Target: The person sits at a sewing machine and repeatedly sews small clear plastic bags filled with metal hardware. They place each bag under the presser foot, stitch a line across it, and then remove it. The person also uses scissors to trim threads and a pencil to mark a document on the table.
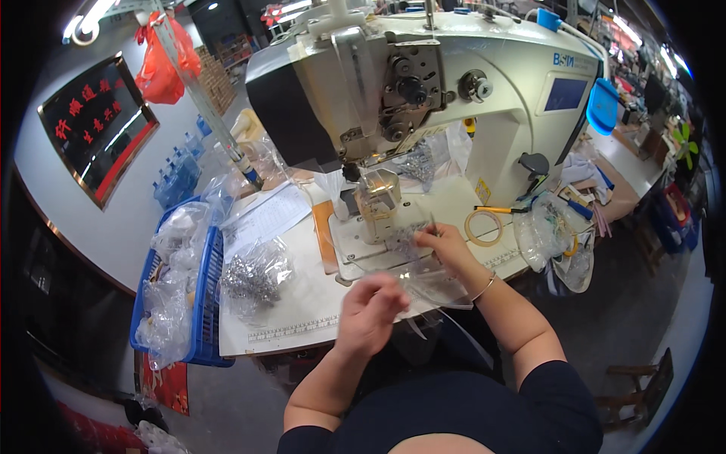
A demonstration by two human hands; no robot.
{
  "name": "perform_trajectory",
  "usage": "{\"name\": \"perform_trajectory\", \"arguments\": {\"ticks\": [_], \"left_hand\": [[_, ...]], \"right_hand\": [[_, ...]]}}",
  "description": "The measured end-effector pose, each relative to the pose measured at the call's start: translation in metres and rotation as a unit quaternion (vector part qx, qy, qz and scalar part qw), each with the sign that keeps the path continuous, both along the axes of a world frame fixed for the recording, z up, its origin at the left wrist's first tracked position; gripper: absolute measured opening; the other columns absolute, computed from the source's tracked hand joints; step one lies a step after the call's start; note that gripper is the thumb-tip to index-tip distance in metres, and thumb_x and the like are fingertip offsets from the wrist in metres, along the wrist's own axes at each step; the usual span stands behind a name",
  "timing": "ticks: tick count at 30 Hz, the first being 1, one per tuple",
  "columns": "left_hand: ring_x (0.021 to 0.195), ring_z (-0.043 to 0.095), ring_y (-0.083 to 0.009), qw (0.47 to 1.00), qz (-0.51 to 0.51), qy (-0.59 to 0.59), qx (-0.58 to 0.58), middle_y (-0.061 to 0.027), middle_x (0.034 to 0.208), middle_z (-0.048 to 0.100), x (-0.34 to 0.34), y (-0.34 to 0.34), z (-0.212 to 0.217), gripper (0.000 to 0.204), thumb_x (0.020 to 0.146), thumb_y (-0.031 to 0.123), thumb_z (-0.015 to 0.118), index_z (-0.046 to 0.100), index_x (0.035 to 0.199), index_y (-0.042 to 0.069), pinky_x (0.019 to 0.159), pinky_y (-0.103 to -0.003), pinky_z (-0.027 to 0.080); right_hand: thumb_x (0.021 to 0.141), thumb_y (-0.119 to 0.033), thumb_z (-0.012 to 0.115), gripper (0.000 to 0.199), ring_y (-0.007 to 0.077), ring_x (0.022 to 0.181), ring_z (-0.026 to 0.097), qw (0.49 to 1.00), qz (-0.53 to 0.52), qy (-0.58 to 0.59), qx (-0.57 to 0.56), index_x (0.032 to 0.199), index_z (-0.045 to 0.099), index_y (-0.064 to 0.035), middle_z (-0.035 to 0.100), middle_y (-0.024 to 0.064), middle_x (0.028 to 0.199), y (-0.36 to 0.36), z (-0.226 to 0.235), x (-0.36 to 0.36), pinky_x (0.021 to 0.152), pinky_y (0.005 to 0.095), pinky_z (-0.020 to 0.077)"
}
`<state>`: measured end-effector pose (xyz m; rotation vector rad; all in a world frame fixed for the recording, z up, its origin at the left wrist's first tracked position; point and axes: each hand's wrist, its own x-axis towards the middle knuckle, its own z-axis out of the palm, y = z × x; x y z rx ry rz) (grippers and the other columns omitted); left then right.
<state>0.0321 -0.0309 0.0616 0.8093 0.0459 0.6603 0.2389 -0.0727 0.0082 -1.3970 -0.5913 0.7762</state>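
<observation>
A white industrial sewing machine (484,83) stands before me, with its presser foot and needle area (378,200) over a pale metal bed plate. My right hand (451,251) is just right of the needle area, thumb and fingers pinched on a clear plastic sheet (439,286). The sheet reaches from the bed over the table's front edge. Nearer to me, my left hand (370,312) is raised beside the sheet's left side; its curled fingers are blurred by motion, so I cannot make out anything in them.
On the table's left lies a clear bag of small silvery metal parts (257,280). A blue basket (214,303) of plastic bags stands at the left edge, with paper sheets (268,216) behind. To the right are a tape roll (484,227), a yellow pen (501,209) and a plastic bag (543,231).
</observation>
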Motion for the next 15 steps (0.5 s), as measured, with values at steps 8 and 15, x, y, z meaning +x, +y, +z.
{"name": "perform_trajectory", "arguments": {"ticks": [8,15], "left_hand": [[0.073,0.064,-0.0146,0.962,0.128,0.213,0.112,-0.0105,0.085,0.064,0.022,0.028,-0.041,0.016,0.084,0.001,0.063,0.061,0.097,-0.006,0.066,-0.025,0.054],[0.061,0.060,-0.0112,0.949,0.140,0.273,0.070,-0.0071,0.076,0.062,0.013,0.029,-0.052,0.010,0.081,0.005,0.066,0.061,0.085,-0.002,0.054,-0.021,0.049]], "right_hand": [[0.080,-0.019,0.070,0.016,0.0032,0.047,0.044,0.990,0.035,0.112,0.074,0.076,0.060,-0.0074,0.059,-0.0005,0.067,-0.020,0.000,-0.042,0.040,0.0187,0.0302],[0.081,-0.019,0.069,0.017,0.0059,0.057,0.053,0.984,0.066,0.150,0.074,0.078,0.057,-0.0069,0.060,0.0018,0.071,-0.026,-0.013,-0.049,0.040,0.0184,0.0316]]}}
